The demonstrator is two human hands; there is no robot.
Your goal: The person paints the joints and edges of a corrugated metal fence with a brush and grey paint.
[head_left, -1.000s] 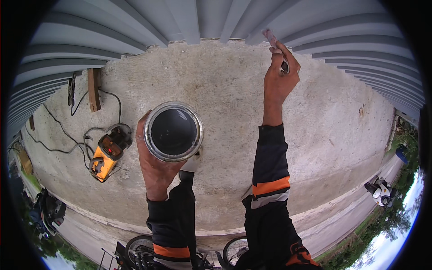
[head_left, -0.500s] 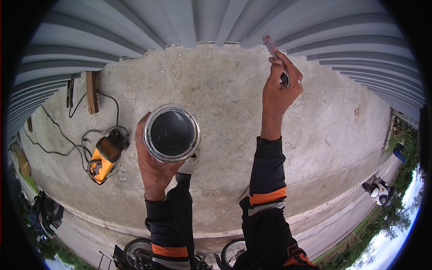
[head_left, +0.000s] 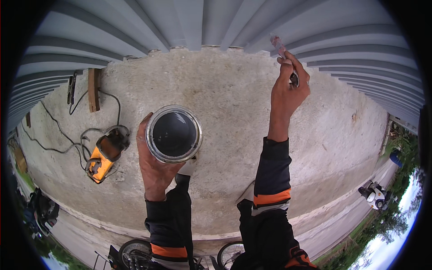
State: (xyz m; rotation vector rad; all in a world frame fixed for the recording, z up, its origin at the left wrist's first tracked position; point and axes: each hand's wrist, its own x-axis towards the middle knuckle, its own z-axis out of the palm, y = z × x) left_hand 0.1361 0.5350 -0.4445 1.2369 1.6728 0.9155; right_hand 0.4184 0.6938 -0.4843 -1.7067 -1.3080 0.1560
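Observation:
My left hand [head_left: 155, 173] is wrapped round an open paint can [head_left: 174, 134] with a shiny metal rim and dark grey paint inside. Out to the far right, my right hand [head_left: 289, 92] grips a paintbrush [head_left: 277, 45] stained with grey and reddish paint. The brush head points at the grey ribbed metal wall [head_left: 216, 22]; whether its tip touches the metal I cannot tell. Part of the brush handle is hidden by my fingers.
At left on the concrete floor [head_left: 225, 99] lies a yellow and black corded machine [head_left: 102, 159], its black cable looping about. A wooden post [head_left: 93, 90] stands nearby by the wall. Behind are parked motorcycles [head_left: 135, 254] and a white scooter [head_left: 374, 195].
My right hand has moved a little to the right along the wall with the paintbrush. The can stays in my left hand, nearly in the same place.

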